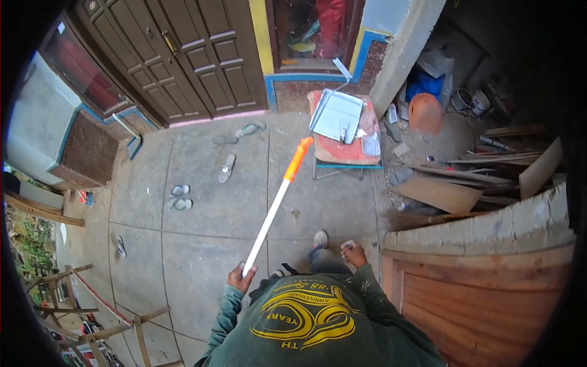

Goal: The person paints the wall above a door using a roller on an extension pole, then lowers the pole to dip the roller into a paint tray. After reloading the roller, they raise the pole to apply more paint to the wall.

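Observation:
My left hand (pixel 243 279) is closed around the lower end of a paint roller on a white pole (pixel 267 227) with an orange handle (pixel 298 160). The thin metal frame runs past a paint tray, and the pale roller head (pixel 342 68) is up near the blue-trimmed wall. The light-blue paint tray (pixel 337 113) lies on a worn red-topped stool (pixel 342 153). Beside the tray is a small paint-smeared container (pixel 370 145). My right hand (pixel 353 254) hangs low with curled, pale-smudged fingers; whatever they may hold is not discernible.
Brown double doors (pixel 183 55) face me beyond a concrete floor (pixel 214 214) with scattered slippers (pixel 178 197). Boards (pixel 440 192) and an orange plastic piece (pixel 425 113) are at right, behind a low wall (pixel 483 226). A wooden frame (pixel 104 330) stands lower left.

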Tool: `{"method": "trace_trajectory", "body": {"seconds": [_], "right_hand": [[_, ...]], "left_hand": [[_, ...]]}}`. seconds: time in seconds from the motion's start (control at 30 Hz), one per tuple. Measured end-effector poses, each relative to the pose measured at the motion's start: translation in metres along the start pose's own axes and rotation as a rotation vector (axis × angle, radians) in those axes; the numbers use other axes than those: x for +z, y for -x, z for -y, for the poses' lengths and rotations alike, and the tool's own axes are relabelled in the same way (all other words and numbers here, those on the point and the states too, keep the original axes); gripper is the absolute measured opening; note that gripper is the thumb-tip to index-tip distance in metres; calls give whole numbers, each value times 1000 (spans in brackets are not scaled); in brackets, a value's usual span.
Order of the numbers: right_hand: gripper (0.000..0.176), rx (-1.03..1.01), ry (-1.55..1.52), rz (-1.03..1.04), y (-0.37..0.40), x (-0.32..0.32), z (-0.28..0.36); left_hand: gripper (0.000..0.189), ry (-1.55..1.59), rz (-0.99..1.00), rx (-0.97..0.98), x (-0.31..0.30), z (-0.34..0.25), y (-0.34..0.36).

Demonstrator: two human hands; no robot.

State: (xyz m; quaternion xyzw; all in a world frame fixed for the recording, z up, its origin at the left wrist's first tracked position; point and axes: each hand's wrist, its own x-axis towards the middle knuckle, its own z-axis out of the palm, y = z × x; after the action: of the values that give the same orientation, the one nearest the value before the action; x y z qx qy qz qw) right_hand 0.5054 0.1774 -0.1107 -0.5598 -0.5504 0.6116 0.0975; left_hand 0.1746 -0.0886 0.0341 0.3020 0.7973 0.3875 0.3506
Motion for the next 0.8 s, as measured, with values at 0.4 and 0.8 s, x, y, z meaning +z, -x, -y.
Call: {"method": "trace_trajectory", "body": {"seconds": [0.4,0.8], "right_hand": [[22,-147,363,-80,-196,-35,112],[34,-65,731,-273,-296,-58,171]], "left_hand": [[33,-360,-252,-222,81,-50,-119],[21,-284,-93,-389,64,-72,-168]]}}
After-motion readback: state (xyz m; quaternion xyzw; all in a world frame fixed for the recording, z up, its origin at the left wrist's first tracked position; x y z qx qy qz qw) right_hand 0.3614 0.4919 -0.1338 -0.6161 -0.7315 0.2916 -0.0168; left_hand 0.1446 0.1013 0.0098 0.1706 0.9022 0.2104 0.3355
